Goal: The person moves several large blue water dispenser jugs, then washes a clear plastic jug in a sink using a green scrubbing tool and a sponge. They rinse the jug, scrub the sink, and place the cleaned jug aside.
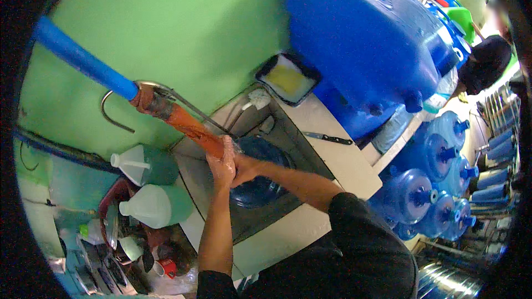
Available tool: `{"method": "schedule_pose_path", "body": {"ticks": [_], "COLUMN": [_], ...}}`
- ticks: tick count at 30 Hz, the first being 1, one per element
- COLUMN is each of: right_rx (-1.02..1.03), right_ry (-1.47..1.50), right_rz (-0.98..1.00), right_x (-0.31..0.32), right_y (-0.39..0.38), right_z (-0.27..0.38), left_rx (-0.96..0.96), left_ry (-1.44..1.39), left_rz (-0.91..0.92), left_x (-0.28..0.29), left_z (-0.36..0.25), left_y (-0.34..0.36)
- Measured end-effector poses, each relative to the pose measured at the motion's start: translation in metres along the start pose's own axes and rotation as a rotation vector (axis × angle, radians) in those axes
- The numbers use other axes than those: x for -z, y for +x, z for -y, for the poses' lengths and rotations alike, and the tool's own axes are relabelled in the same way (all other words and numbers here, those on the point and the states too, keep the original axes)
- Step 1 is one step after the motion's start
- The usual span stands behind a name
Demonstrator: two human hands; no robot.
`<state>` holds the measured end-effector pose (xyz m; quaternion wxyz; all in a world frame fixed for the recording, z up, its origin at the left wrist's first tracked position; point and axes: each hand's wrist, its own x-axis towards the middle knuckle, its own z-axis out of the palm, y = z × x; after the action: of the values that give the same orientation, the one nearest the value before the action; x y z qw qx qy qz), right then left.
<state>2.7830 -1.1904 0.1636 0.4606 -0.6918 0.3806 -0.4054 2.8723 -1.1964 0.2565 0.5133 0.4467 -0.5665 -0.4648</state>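
Note:
A blue pipe [88, 61] comes in from the upper left and joins an orange-red hose [188, 127] that slants down over the sink. Around its lower end, my left hand [223, 165] is closed. My right hand [247, 169] presses in beside the left and is closed at the same end, its fingers partly hidden. Beneath both hands a clear blue water jug [263, 188] lies in the dark sink [305, 160]. A little water seems to glint by my fingers.
A knife [328, 138] and a tray with a yellow sponge [288, 80] lie on the counter. Large blue containers [360, 33] stand beyond. Several blue jugs [413, 194] are at right, whitish-green jugs [160, 206] at left. A metal hook [116, 122] hangs near the pipe. Another person [487, 58] is far right.

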Motion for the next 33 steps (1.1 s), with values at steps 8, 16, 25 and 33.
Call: {"method": "schedule_pose_path", "body": {"ticks": [8,16,25,33], "right_rx": [-0.01,0.041,-0.137,-0.055], "right_ry": [-0.138,-0.21,-0.333,-0.267], "right_rz": [-0.06,-0.794,-0.544,-0.435], "right_x": [0.019,0.049,0.021,-0.025], "right_y": [0.007,0.045,0.042,-0.003], "right_z": [0.027,0.16,0.102,0.006], "left_rx": [0.013,-0.424,-0.081,0.001], "left_ry": [0.156,0.291,0.443,0.63], "left_rz": [0.091,0.064,-0.039,-0.16], "left_x": [0.014,0.03,0.006,0.001], "left_z": [-0.03,-0.135,-0.097,-0.004], "left_y": [-0.001,0.027,0.023,-0.009]}}
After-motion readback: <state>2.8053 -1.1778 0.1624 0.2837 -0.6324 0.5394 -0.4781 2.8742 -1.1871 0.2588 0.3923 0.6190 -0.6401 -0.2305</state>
